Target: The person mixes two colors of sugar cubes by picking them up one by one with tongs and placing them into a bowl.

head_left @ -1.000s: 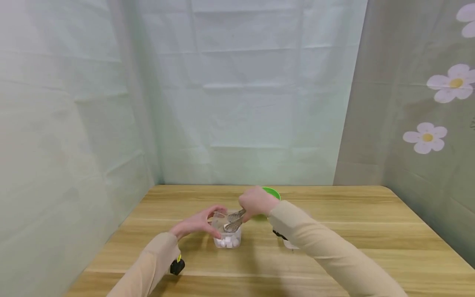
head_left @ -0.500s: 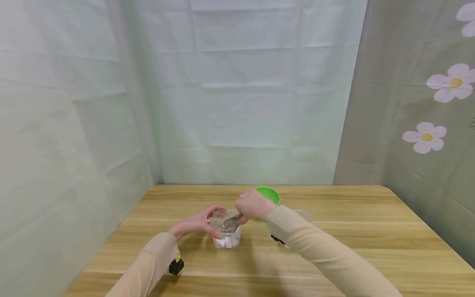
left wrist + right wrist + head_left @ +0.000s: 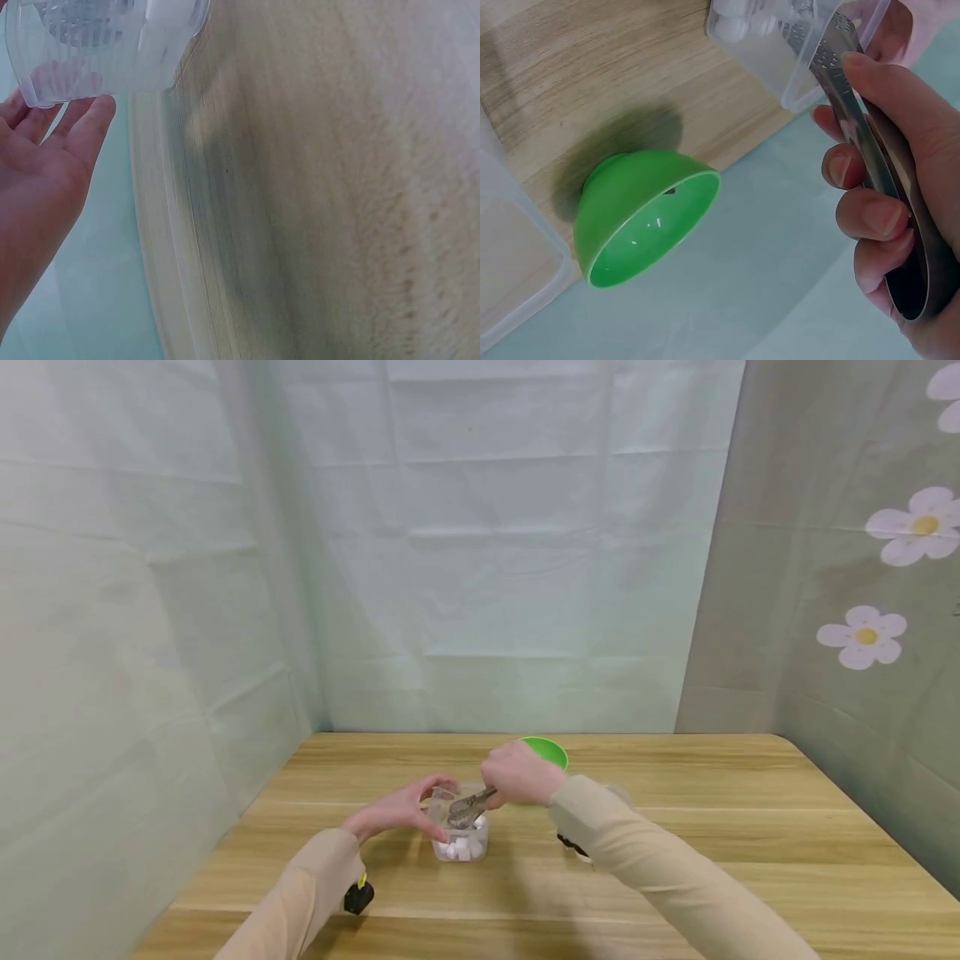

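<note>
A small clear plastic container (image 3: 776, 64) stands on the table with several white lumps (image 3: 462, 848) in it, some block-shaped. My left hand (image 3: 397, 810) grips its left side between thumb and fingers. Perforated metal tongs (image 3: 861, 120) are in my right hand (image 3: 522, 773), fingers wrapped about the two arms. Their heads dip into the container and lie close together in the head view. Whether a lump is between them is hidden. In the left wrist view, left fingertips (image 3: 96, 120) touch the container's wall.
Behind my right hand is a green bowl (image 3: 645, 210), its inside partly visible. A second clear container (image 3: 555, 251) stands to the right, mostly covered by my right forearm in the head view. The wooden table (image 3: 690, 827) ends at a pale curtain.
The tongs' heads, spread apart a second ago, have come together inside the container. My right hand shifted slightly left, then back right. The left hand stays in place.
</note>
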The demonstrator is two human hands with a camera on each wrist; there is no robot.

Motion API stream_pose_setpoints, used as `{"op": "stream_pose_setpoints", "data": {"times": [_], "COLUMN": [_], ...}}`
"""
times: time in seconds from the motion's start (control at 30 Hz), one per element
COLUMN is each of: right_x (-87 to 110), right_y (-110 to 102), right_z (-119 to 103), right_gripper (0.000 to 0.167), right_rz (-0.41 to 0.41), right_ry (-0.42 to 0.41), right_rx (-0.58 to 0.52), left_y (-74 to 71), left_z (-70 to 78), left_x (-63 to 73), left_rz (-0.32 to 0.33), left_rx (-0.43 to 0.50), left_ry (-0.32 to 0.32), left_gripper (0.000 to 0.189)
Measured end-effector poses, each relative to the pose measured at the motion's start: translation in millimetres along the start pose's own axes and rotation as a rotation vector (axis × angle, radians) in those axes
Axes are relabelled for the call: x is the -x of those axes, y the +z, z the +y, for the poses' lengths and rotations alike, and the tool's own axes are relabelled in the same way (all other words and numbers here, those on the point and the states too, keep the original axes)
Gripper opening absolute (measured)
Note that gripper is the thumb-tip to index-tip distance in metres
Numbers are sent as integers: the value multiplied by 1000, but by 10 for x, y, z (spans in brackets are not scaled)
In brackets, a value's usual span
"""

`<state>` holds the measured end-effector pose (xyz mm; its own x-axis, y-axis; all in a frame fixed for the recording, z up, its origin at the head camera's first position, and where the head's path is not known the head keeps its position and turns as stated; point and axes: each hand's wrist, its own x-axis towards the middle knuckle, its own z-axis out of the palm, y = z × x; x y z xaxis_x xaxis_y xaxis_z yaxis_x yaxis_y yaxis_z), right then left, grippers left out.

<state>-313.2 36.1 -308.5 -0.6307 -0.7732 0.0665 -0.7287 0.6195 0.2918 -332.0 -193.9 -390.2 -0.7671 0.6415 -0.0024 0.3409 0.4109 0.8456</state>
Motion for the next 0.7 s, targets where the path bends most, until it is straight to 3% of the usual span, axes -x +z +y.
{"op": "stream_pose_setpoints", "data": {"times": [0.33, 0.7], "right_x": [169, 317], "right_y": [-42, 92], "right_z": [145, 248], "right_gripper": [30, 17], "right_rz": [81, 267], "right_ry": [-58, -116], "right_rx": [-141, 4], "left_y": [8, 18], "left_z": [-23, -10], "left_x": [-31, -33], "left_rz": [-3, 7], "left_rx": [0, 6], "left_ry": [5, -6], "left_gripper": [81, 85]}}
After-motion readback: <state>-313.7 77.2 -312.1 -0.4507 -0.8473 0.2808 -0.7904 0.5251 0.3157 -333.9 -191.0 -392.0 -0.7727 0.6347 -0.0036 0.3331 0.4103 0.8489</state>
